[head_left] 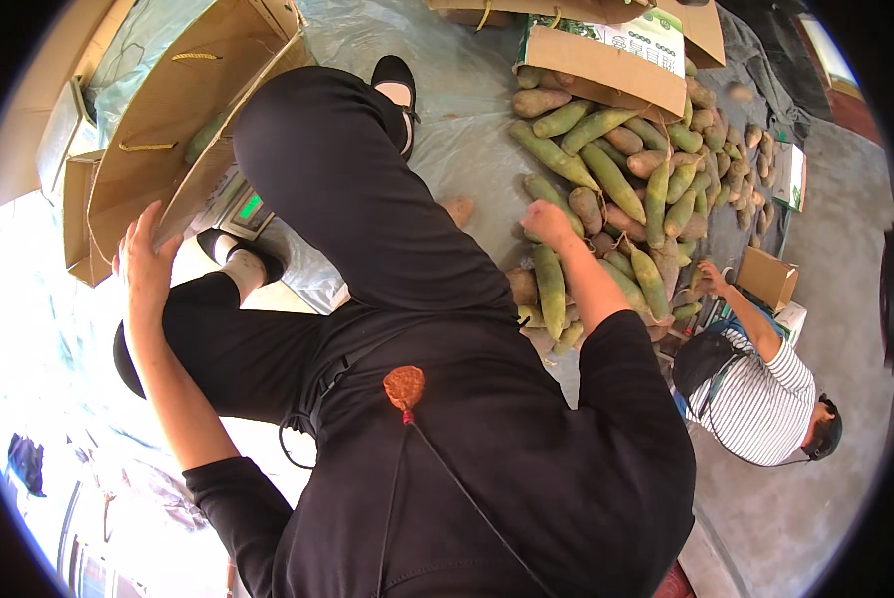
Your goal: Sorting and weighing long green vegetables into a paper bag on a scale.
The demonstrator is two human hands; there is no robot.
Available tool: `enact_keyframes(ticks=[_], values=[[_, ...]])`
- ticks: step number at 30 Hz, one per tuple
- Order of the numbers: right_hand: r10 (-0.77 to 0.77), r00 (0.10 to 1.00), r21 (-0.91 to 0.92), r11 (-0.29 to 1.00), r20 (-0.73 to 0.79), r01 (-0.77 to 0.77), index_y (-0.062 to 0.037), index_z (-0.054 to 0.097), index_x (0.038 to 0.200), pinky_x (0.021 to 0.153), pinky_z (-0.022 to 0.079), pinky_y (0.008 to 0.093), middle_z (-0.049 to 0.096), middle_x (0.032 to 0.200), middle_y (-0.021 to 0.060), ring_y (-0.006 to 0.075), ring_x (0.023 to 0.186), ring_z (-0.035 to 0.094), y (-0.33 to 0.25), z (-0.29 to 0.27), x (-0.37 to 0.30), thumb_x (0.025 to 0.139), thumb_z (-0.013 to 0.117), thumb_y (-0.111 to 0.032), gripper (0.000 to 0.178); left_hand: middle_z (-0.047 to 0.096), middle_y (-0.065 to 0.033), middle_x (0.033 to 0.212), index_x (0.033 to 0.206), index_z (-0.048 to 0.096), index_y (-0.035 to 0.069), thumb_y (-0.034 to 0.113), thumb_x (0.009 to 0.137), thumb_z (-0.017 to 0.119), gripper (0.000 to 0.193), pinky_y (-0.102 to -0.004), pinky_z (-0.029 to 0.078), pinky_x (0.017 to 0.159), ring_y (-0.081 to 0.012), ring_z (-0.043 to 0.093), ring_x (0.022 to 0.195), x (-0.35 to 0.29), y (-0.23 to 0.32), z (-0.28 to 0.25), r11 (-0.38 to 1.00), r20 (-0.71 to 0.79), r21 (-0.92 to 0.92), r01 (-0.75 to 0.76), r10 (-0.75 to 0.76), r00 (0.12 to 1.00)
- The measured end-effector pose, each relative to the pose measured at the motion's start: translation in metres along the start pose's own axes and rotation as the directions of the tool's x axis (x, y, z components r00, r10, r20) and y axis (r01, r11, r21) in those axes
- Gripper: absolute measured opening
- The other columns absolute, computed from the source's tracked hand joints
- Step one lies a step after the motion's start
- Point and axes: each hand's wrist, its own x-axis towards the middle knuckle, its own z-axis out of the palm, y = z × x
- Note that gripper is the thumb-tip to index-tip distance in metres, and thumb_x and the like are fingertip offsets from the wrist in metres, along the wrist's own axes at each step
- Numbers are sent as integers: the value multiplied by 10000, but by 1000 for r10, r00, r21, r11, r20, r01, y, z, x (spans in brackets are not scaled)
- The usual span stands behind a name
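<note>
My left hand [146, 264] is open, fingers stretched, at the near edge of an open cardboard box [168, 120] with yellow rope handles. A green radish [206, 137] shows partly inside the box. Beside the box, a scale with a lit green display [251, 206] sits low near my foot. My right hand [550, 225] is closed at the left edge of a large heap of long green radishes [611, 181] and reddish-brown roots like sweet potatoes [540, 102]. Whatever its fingers hold, if anything, is hidden. One green radish [550, 289] lies just below that hand.
Another cardboard box [606, 75] with a printed green and white side overhangs the heap's far end. A co-worker [761, 399] in a striped shirt reaches toward the heap from the right, near a small brown carton [768, 276]. Clear plastic sheeting [457, 149] covers the floor.
</note>
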Motion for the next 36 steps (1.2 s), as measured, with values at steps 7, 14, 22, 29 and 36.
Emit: enact_keyframes(ticks=[7, 14, 22, 29, 36], values=[[127, 986, 215, 965, 112, -148, -100, 456, 1278, 865, 462, 428, 566, 1135, 146, 342, 1046, 554, -63, 55, 6, 688, 759, -278, 686, 452, -73, 1358, 1304, 491, 210, 177, 767, 700, 576, -542, 264, 1036, -253, 353, 1310, -20, -13, -8, 983, 124, 89, 160, -170, 978], [-530, 819, -249, 782, 218, 572, -162, 456, 1281, 892, 440, 464, 415, 1360, 81, 236, 1258, 397, -141, 50, 23, 731, 666, -159, 588, 437, -57, 1385, 1279, 514, 219, 208, 744, 717, 572, -627, 186, 1064, -324, 256, 1368, -39, -22, -1, 954, 65, 91, 287, -293, 954], [-484, 815, 356, 858, 318, 370, -109, 460, 1244, 866, 456, 461, 485, 1292, 96, 289, 1171, 484, -118, 71, 75, 769, 614, -151, 502, 507, -59, 1297, 1241, 527, 169, 171, 788, 679, 479, -544, 230, 1079, -295, 330, 1328, -28, -17, 8, 970, 41, 16, 241, -241, 970], [-329, 909, 77, 944, 256, 320, -84, 458, 1236, 856, 462, 449, 508, 1261, 105, 296, 1132, 513, -87, 51, 53, 753, 639, -153, 520, 617, -121, 1077, 1105, 595, 72, 145, 827, 618, 289, -411, 370, 985, -312, 507, 1131, -26, -34, 25, 984, -93, -118, 137, -148, 985], [-182, 979, -141, 971, 95, 194, -58, 455, 1227, 846, 468, 436, 532, 1230, 115, 303, 1093, 543, -90, 19, 30, 738, 663, -155, 541, 623, -134, 1002, 1054, 617, 69, 109, 855, 565, 210, -413, 404, 931, -330, 527, 1061, -20, -29, 20, 974, -32, -150, 172, -179, 983]])
